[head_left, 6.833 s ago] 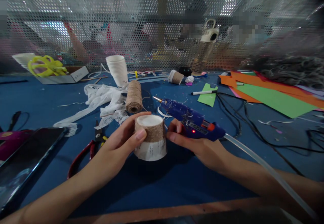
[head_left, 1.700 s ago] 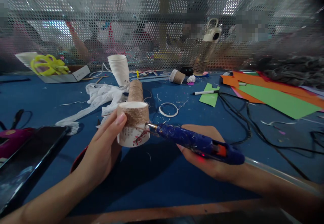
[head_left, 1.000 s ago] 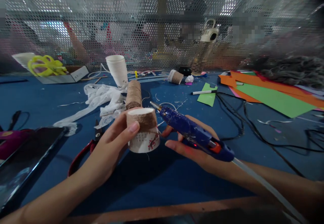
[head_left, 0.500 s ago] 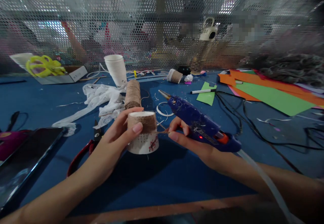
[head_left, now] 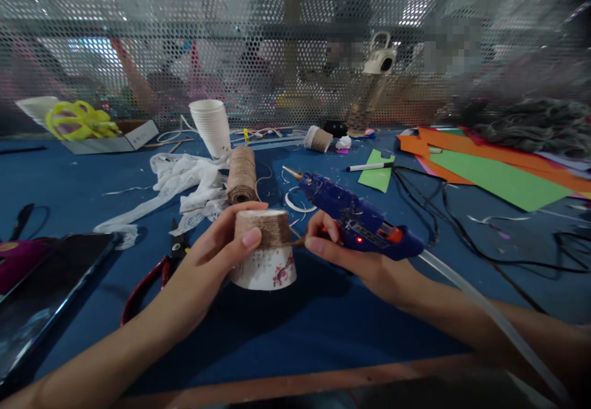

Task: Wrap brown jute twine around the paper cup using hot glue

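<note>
My left hand is closed around a small upside-down paper cup, thumb on its near side. Brown jute twine is wound around the half of the cup nearer its closed end; the white half below shows a pink blossom print. From the cup's right side the twine's loose end runs to my right hand, pinched between thumb and fingertips. The same hand also carries a blue hot glue gun, nozzle to the upper left, red light lit, clear glue stick at its back. Behind the cup lies the twine spool.
White lace ribbon and red-handled pliers lie on the left, beside a phone. Stacked paper cups and a water bottle stand at the back. Coloured paper and black cables occupy the right.
The cup has moved slightly down and toward the right in my left hand. My right hand has shifted a little left, and the glue gun has moved left and slightly up.
</note>
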`<control>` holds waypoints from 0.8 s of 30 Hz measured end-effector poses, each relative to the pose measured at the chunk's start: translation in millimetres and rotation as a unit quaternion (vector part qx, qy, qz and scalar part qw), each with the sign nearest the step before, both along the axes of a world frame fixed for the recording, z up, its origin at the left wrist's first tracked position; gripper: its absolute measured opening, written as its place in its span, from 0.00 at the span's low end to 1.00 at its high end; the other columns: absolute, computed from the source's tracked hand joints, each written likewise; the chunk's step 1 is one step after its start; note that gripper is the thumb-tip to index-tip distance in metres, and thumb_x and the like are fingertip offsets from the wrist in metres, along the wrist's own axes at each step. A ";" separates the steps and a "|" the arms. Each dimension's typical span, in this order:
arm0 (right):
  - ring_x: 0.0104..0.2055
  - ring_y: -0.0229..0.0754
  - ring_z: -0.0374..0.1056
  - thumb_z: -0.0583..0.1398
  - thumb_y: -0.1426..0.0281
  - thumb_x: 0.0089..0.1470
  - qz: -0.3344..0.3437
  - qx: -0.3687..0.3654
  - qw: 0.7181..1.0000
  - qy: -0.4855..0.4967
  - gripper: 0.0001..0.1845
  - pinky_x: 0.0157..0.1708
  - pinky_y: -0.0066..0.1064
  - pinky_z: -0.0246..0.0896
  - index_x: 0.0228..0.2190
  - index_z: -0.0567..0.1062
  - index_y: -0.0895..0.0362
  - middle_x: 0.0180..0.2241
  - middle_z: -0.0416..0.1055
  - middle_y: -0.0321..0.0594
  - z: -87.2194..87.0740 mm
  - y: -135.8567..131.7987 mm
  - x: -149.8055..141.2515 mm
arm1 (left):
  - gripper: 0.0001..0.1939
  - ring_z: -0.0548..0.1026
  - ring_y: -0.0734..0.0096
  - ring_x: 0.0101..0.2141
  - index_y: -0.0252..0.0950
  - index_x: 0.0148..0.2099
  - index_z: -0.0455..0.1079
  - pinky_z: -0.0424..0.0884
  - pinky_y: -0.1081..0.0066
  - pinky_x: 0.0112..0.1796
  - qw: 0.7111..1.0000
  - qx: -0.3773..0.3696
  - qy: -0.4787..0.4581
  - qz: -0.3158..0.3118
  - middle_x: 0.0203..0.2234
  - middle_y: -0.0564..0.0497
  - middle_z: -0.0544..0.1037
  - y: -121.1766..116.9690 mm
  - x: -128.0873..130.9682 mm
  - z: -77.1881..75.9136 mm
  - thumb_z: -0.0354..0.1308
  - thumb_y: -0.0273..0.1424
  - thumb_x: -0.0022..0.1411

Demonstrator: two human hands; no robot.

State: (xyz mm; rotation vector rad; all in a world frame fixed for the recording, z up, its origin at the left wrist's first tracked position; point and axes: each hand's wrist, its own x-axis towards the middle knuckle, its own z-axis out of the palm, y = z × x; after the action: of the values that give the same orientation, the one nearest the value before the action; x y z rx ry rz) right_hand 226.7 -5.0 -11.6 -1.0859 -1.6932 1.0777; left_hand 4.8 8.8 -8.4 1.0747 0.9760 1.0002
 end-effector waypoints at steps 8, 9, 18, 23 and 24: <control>0.36 0.38 0.64 0.61 0.62 0.62 0.020 -0.015 1.000 -0.003 0.12 0.40 0.32 0.56 0.29 0.68 0.53 0.33 0.70 0.30 -6.0 3.3 0.8 | 0.19 0.78 0.58 0.46 0.46 0.52 0.76 0.75 0.71 0.40 1.000 0.008 -0.006 -0.012 0.46 0.50 0.82 0.1 -1.0 -2.4 0.66 0.38 0.58; 0.36 0.38 0.64 0.61 0.62 0.62 0.021 -0.016 1.000 -0.003 0.11 0.40 0.32 0.56 0.29 0.68 0.52 0.33 0.70 0.30 -5.9 3.4 0.8 | 0.19 0.78 0.58 0.47 0.46 0.52 0.76 0.75 0.70 0.42 1.000 0.007 -0.004 -0.011 0.47 0.50 0.82 0.0 -1.1 -2.5 0.66 0.38 0.58; 0.37 0.39 0.63 0.61 0.64 0.61 0.034 -0.052 0.998 0.018 0.10 0.41 0.32 0.55 0.29 0.68 0.53 0.32 0.68 0.31 -3.7 3.4 -0.7 | 0.17 0.77 0.58 0.49 0.49 0.51 0.76 0.74 0.71 0.44 1.000 -0.003 -0.008 -0.020 0.47 0.53 0.82 -1.0 -1.6 -2.3 0.66 0.39 0.58; 0.39 0.39 0.64 0.61 0.64 0.61 0.040 -0.048 0.998 0.023 0.09 0.41 0.32 0.56 0.30 0.68 0.53 0.34 0.69 0.32 -7.8 4.5 -0.1 | 0.18 0.76 0.56 0.50 0.50 0.52 0.76 0.74 0.68 0.45 1.000 0.009 -0.002 -0.029 0.49 0.53 0.81 -0.7 -2.6 -3.8 0.66 0.40 0.58; 0.38 0.38 0.64 0.61 0.65 0.61 0.043 -0.050 0.997 0.026 0.09 0.41 0.32 0.56 0.30 0.68 0.53 0.34 0.69 0.32 -8.3 4.6 -0.2 | 0.18 0.76 0.55 0.50 0.50 0.52 0.76 0.74 0.67 0.45 1.000 0.011 -0.002 -0.029 0.49 0.52 0.81 -1.0 -2.8 -4.1 0.66 0.40 0.58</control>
State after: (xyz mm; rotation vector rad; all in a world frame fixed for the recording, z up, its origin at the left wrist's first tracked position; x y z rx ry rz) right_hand 226.4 -0.4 -19.9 -1.0470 -1.6733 1.2463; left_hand 2.0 7.8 -12.5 1.1130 0.9272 0.9670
